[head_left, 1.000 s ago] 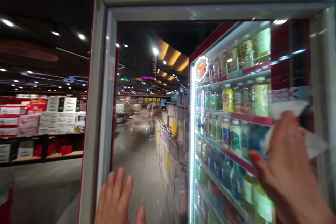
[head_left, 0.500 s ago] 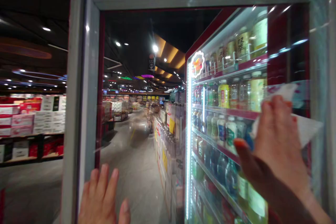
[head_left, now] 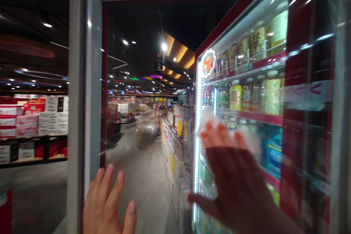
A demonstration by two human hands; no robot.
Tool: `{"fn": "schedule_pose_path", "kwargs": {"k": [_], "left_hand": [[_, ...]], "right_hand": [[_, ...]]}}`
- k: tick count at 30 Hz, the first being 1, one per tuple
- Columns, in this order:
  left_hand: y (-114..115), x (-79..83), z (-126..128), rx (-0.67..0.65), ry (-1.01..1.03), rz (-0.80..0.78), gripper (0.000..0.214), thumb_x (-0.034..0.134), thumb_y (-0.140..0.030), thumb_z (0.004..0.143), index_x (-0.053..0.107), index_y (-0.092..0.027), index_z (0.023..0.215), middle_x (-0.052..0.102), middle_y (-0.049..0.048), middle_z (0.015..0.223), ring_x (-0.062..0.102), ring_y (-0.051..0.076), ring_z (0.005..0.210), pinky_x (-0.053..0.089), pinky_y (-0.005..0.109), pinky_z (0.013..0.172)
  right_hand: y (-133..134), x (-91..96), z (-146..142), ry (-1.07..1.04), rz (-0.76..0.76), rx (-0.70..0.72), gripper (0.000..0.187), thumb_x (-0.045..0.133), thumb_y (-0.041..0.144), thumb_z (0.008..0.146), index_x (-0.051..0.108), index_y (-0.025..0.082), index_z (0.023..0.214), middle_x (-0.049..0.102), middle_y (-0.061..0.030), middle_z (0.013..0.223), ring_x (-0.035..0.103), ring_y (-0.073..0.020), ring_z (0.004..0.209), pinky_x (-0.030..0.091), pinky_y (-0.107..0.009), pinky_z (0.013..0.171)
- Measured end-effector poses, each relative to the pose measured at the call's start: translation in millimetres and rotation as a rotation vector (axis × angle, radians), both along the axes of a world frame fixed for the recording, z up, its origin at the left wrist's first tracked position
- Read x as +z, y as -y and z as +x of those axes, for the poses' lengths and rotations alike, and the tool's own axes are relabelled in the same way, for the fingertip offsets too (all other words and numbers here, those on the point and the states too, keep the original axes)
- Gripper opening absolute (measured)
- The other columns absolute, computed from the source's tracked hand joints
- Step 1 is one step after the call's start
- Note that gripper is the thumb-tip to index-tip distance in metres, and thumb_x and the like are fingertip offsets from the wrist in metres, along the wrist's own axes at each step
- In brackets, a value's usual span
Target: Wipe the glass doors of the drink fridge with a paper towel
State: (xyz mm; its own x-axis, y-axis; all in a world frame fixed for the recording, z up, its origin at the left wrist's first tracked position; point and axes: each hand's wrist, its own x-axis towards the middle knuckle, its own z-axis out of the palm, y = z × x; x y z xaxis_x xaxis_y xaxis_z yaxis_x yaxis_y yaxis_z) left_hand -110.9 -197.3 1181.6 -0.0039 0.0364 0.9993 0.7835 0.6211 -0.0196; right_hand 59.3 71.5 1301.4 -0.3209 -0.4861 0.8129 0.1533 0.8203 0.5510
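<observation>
A glass cooler door (head_left: 77, 80) with a pale grey frame stands open in front of me. My left hand (head_left: 106, 204) lies flat on the pane near its lower left, fingers spread and holding nothing. My right hand (head_left: 233, 179) is blurred by motion and presses a white cloth (head_left: 246, 139) flat against the glass at centre right. Through the pane I see a lit drinks cooler (head_left: 241, 91) with several rows of bottles on red-edged shelves.
A shop aisle (head_left: 145, 161) runs away behind the glass, lined on its right by stacked bottles (head_left: 177, 142). Stacked white and red cartons (head_left: 33, 117) sit on low shelving at the far left. A red object (head_left: 5, 210) shows at the bottom left corner.
My right hand has swept the cloth leftward and slightly down across the glass, from the right edge toward the centre. My left hand stays flat on the pane. The view shifted a little.
</observation>
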Motion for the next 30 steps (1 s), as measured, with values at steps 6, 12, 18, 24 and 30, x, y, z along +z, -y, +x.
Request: {"fn": "schedule_pose_path", "kwargs": {"k": [6, 12, 18, 24, 30], "left_hand": [[-4, 57.4, 2, -0.028, -0.098, -0.044, 0.085, 0.062, -0.025, 0.098, 0.023, -0.034, 0.173, 0.019, -0.0014, 0.184, 0.02, 0.026, 0.17, 0.015, 0.044, 0.141], [-10, 78.1, 3, 0.072, -0.144, -0.159, 0.08, 0.052, -0.026, 0.102, 0.019, -0.022, 0.174, 0.012, 0.0055, 0.185, 0.008, 0.026, 0.172, 0.003, 0.043, 0.141], [-7, 72.7, -1, 0.041, -0.13, -0.166, 0.079, 0.05, -0.027, 0.103, 0.017, -0.021, 0.174, 0.01, 0.005, 0.185, 0.007, 0.025, 0.172, 0.004, 0.042, 0.141], [-6, 70.0, -8, -0.03, -0.138, -0.145, 0.074, 0.041, -0.041, 0.109, 0.014, -0.019, 0.175, 0.01, 0.0039, 0.185, 0.008, 0.023, 0.172, 0.002, 0.041, 0.14], [-8, 56.7, -16, -0.168, -0.095, -0.011, 0.105, 0.017, -0.081, 0.101, -0.003, -0.008, 0.173, -0.003, 0.0148, 0.185, 0.005, 0.024, 0.172, 0.007, 0.037, 0.14]], "right_hand": [[-20, 32.4, 9, -0.193, -0.145, -0.115, 0.086, 0.038, 0.061, 0.111, 0.019, 0.004, 0.172, 0.019, -0.0207, 0.181, 0.015, -0.0358, 0.169, 0.017, -0.059, 0.139], [11, 21.7, -7, -0.06, 0.098, 0.034, 0.081, 0.037, 0.067, 0.109, 0.044, 0.008, 0.163, 0.041, -0.0142, 0.174, 0.024, -0.0309, 0.167, 0.028, -0.049, 0.138], [-4, 75.5, -4, -0.183, -0.141, -0.077, 0.082, 0.035, 0.063, 0.111, 0.024, 0.01, 0.172, 0.027, -0.0201, 0.179, 0.022, -0.0365, 0.168, 0.028, -0.063, 0.134], [49, 62.6, -33, -0.035, 0.029, -0.02, 0.08, 0.033, 0.062, 0.109, 0.028, 0.013, 0.172, 0.026, -0.0071, 0.181, 0.016, -0.0272, 0.17, 0.022, -0.052, 0.139], [80, 65.7, -54, -0.011, 0.084, -0.009, 0.068, 0.035, 0.054, 0.112, 0.038, 0.016, 0.168, 0.034, -0.0042, 0.177, 0.026, -0.023, 0.167, 0.028, -0.045, 0.137]]}}
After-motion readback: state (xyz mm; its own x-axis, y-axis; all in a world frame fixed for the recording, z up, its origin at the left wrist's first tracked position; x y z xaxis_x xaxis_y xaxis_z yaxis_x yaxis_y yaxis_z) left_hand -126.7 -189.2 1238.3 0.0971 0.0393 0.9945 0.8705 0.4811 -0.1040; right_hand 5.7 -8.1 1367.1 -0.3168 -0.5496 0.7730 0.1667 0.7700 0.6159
